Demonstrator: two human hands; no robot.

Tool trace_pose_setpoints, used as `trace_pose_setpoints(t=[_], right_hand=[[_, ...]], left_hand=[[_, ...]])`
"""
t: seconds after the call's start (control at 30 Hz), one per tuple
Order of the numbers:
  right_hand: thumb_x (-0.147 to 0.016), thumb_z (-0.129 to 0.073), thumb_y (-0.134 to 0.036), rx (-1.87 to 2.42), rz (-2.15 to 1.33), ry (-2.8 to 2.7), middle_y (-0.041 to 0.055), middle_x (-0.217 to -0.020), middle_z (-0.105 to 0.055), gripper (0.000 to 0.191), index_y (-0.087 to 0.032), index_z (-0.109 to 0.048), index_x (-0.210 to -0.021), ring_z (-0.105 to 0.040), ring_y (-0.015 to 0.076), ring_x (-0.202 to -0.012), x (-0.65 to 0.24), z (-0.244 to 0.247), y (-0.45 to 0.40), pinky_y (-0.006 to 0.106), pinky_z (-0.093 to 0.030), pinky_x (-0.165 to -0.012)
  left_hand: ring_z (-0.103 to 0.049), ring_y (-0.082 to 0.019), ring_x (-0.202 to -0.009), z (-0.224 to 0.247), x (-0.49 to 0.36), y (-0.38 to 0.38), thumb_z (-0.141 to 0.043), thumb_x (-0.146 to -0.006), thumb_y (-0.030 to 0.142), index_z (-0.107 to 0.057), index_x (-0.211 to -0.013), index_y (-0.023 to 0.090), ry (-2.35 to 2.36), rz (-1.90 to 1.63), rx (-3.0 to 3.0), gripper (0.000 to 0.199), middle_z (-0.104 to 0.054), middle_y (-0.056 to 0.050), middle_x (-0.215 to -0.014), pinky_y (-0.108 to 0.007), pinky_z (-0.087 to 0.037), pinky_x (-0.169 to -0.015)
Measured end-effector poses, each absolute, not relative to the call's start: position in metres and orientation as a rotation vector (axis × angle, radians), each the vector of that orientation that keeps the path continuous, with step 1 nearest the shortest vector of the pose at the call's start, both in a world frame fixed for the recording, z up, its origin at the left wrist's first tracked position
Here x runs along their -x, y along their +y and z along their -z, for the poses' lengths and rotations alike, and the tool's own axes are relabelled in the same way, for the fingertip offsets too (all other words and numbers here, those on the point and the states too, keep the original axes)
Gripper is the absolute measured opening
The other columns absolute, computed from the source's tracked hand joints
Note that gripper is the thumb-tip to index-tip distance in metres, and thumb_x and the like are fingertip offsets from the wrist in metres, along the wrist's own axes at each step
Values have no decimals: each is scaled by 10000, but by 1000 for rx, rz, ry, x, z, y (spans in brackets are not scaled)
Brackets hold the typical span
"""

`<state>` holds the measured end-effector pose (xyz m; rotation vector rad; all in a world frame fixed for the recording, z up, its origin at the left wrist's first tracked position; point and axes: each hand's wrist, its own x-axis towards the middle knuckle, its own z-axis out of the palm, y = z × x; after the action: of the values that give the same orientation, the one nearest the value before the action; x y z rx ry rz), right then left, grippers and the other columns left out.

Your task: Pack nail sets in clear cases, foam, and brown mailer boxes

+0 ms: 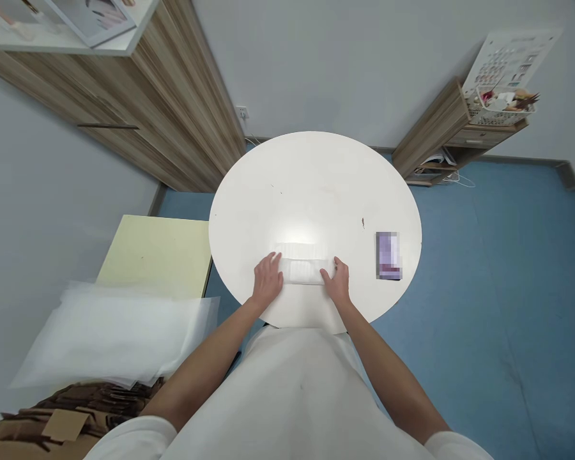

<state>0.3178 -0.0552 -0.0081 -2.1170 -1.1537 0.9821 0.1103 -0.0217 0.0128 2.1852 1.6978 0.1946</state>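
A folded white sheet (303, 272) lies crosswise on a round white counter (316, 166), its long axis running from the left hand (268, 280) to the right hand (338, 281), both equally near. Fingers bend loosely at its ends; any pinch is unclear. Beyond the right hand rests a pixelated purple rectangular item (388, 255); translucent sheets (119, 332) lie left.

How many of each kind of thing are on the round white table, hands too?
Bare hands, left hand and right hand: 2
Folded thin white sheet: 1
Purple rectangular item, too blurred to name: 1
Total: 4
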Motion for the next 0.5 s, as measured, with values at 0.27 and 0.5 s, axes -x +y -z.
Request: trace_pose_setpoints(t=[0.27,0.5], right_hand=[[-641,-598,-325,1974,-1445,-963,74,-1028,-566,567,-194,-424,-1165,-564,202,-893,-316,2,-41,317,-460,-733],[-573,-620,-375,1987,-1246,-1075,43,-1022,-533,423,-215,-507,-948,-528,187,-883,-307,-7,-59,309,-439,-737]], left_hand=[[-262,-278,-1252,-6,-131,-39,-433,-792,252,-332,-1279,246,1260,24,-2411,497,-299,-93,-1383,-440,-210,-984],[-268,-273,-1243,-6,-124,-47,-465,-787,259,-325,-1279,267,1227,55,-2478,511,-295,-86,-1383,-429,-240,-963]])
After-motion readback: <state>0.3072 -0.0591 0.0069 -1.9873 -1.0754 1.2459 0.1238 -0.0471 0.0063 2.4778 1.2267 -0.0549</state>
